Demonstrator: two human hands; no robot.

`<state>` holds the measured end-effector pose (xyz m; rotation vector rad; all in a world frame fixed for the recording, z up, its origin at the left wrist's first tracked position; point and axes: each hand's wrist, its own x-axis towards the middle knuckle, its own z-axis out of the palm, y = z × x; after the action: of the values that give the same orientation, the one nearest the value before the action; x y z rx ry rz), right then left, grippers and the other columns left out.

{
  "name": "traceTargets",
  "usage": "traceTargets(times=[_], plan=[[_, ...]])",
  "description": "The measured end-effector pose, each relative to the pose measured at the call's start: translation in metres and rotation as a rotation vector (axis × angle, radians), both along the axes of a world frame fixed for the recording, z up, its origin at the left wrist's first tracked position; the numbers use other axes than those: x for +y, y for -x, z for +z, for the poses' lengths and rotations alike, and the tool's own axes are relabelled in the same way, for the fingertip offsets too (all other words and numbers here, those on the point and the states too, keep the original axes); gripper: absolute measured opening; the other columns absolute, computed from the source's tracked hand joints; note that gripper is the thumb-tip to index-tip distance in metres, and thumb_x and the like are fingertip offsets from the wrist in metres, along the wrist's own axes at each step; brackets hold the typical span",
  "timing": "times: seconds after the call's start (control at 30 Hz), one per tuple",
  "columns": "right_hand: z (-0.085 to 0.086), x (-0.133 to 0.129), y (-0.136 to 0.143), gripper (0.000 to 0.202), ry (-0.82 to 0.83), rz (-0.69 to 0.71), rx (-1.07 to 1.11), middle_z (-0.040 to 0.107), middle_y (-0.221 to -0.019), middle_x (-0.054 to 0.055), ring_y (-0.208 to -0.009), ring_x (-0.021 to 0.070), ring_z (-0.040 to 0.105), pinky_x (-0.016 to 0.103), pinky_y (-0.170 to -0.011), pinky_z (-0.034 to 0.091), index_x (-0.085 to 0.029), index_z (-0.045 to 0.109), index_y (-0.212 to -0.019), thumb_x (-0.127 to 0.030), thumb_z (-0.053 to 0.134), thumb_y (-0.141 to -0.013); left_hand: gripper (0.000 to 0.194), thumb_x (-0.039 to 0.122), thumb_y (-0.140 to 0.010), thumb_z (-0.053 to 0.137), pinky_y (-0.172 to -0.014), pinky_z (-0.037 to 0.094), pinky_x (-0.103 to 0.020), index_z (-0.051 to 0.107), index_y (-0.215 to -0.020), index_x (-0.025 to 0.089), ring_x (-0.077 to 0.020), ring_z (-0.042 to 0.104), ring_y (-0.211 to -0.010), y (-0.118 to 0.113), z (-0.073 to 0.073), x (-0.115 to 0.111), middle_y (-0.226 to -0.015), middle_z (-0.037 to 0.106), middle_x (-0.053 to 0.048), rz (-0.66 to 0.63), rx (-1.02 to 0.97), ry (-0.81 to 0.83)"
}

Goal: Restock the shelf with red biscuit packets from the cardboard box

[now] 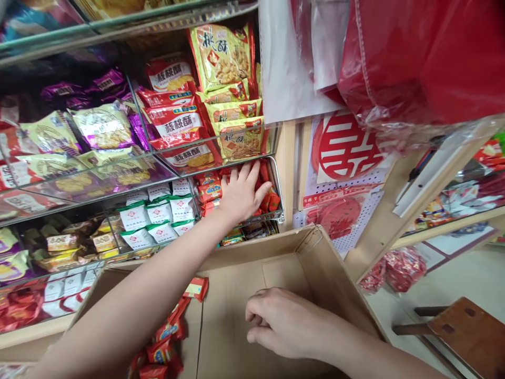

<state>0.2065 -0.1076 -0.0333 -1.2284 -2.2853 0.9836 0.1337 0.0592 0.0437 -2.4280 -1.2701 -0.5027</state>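
Observation:
My left hand (244,192) reaches into a shelf compartment of small red packets (210,192), its fingers spread flat over them. It looks open, and the palm side is hidden. Below, an open cardboard box (221,316) stands against the shelf. My right hand (282,323) hovers above the box's bottom with its fingers curled in and the thumb close to them; nothing shows in it. Several red packets (169,329) lie along the left side of the box, partly covered by my left forearm.
White-and-green packets (160,213) fill the compartment to the left. Red walnut cookie bags (179,123) and yellow cookie bags (239,134) stand above. Red plastic-wrapped goods (426,63) hang at upper right. A brown wooden stool (469,331) is at lower right.

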Motion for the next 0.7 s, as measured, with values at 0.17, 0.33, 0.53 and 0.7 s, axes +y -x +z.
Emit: traceTargets(times=[0.17, 0.33, 0.53, 0.7], plan=[[-0.003, 0.001, 0.003, 0.019, 0.042, -0.001, -0.015, 0.066, -0.078, 0.003, -0.073, 0.0147, 0.058, 0.021, -0.063, 0.039, -0.019, 0.064, -0.087, -0.029, 0.058, -0.072, 0.043, 0.022, -0.089, 0.031, -0.099, 0.035, -0.035, 0.042, -0.125, 0.003, -0.0243, 0.040, -0.119, 0.061, -0.005, -0.004, -0.129, 0.043, -0.019, -0.041, 0.031, -0.009], [-0.006, 0.001, 0.005, 0.023, 0.089, -0.022, -0.049, 0.066, -0.085, 0.004, -0.081, 0.0173, 0.058, 0.024, -0.070, 0.040, -0.020, 0.064, -0.091, -0.031, 0.059, -0.071, 0.031, 0.014, -0.085, 0.035, -0.089, 0.043, -0.031, 0.064, -0.096, 0.009, -0.0216, 0.056, -0.096, 0.098, 0.003, 0.005, -0.099, 0.061, -0.014, -0.057, 0.195, 0.067], [-0.009, 0.000, 0.008, 0.023, 0.139, -0.046, -0.072, 0.066, -0.085, 0.004, -0.083, 0.0175, 0.057, 0.024, -0.070, 0.040, -0.019, 0.065, -0.090, -0.029, 0.060, -0.070, 0.049, 0.041, -0.089, 0.031, -0.087, 0.041, -0.038, 0.065, -0.086, 0.006, -0.0271, 0.054, -0.094, 0.089, 0.005, -0.010, -0.095, 0.057, -0.017, 0.013, 0.275, 0.081], [-0.008, 0.001, 0.009, 0.025, 0.162, -0.056, -0.110, 0.067, -0.086, 0.005, -0.086, 0.0184, 0.057, 0.025, -0.072, 0.040, -0.018, 0.065, -0.092, -0.029, 0.059, -0.070, 0.072, 0.060, -0.085, 0.021, -0.081, 0.042, -0.037, 0.066, -0.088, 0.005, -0.0294, 0.053, -0.095, 0.075, 0.008, -0.014, -0.100, 0.053, -0.019, 0.177, 0.309, 0.131]])
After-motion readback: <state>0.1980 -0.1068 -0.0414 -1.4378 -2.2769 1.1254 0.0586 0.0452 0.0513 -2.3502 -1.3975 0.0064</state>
